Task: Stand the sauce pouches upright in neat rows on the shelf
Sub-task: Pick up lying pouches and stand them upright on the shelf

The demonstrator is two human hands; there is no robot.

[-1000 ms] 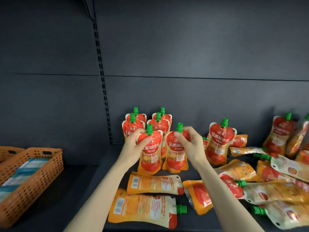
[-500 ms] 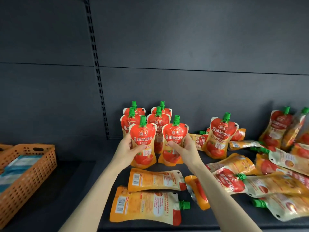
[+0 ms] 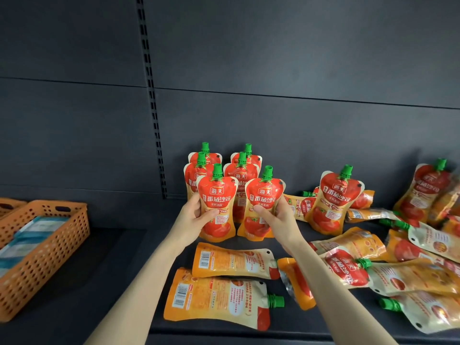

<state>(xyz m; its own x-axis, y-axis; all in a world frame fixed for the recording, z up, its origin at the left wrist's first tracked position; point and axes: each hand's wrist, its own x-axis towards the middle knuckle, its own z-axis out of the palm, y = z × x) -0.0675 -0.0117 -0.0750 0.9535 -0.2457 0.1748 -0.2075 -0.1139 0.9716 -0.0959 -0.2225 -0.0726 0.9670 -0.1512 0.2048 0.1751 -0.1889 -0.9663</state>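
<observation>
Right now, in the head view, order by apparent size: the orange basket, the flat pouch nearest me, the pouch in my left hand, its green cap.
1. orange basket
2. flat pouch; nearness may enlarge it
3. held pouch, in the left hand
4. green cap

- The left front pouch [image 3: 216,202], upright at the head of the rows, bears the brand 海天 in white on a red badge, with 番茄沙司 beneath in large white characters. The finer line under that is too small to read.
- The right front pouch [image 3: 263,202] carries the same 海天 badge and 番茄沙司.
- The middle pouch [image 3: 241,175] just behind them shows 海天; its lower text is hidden.
- The lone upright pouch [image 3: 336,200] further right reads 海天 and 番茄沙司.
- The face-up flat pouch [image 3: 348,267] shows 海天 and 番茄沙司, tilted.
- Near the front edge of the shelf [image 3: 293,322], the upper flat pouch [image 3: 234,261] and the lower flat pouch [image 3: 216,297] each show a barcode and small print, with unreadable digits.
</observation>
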